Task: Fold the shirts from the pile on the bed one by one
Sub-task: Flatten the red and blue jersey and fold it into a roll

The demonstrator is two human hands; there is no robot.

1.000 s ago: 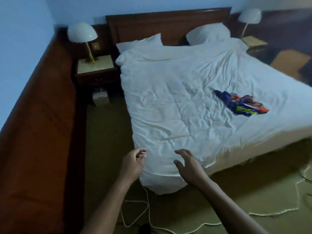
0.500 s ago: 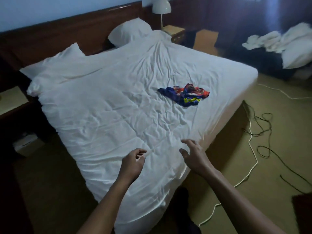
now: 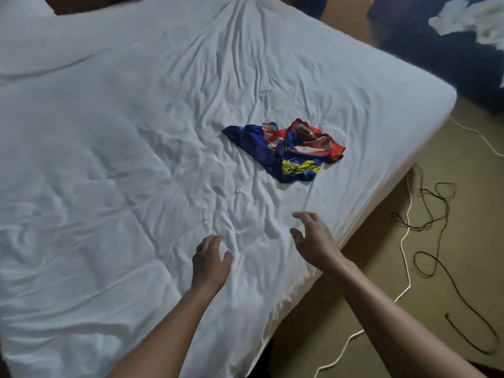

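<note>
Head view: the shirts [image 3: 285, 152] lie in one small crumpled heap on the bed [image 3: 109, 173], near its right edge and well ahead of both hands. The left hand [image 3: 211, 259] and right hand [image 3: 313, 241] are low over the sheet, each grip slack, fingers spread, holding nothing.

The heap looks tangled, so pulling one sleeve may drag the rest along. The cords [image 3: 436, 214] looped on the floor beside the bed could catch a foot.

The fabric looks thin and glossy, in blue, red and yellow. The white sheet is soft and heavily creased.
</note>
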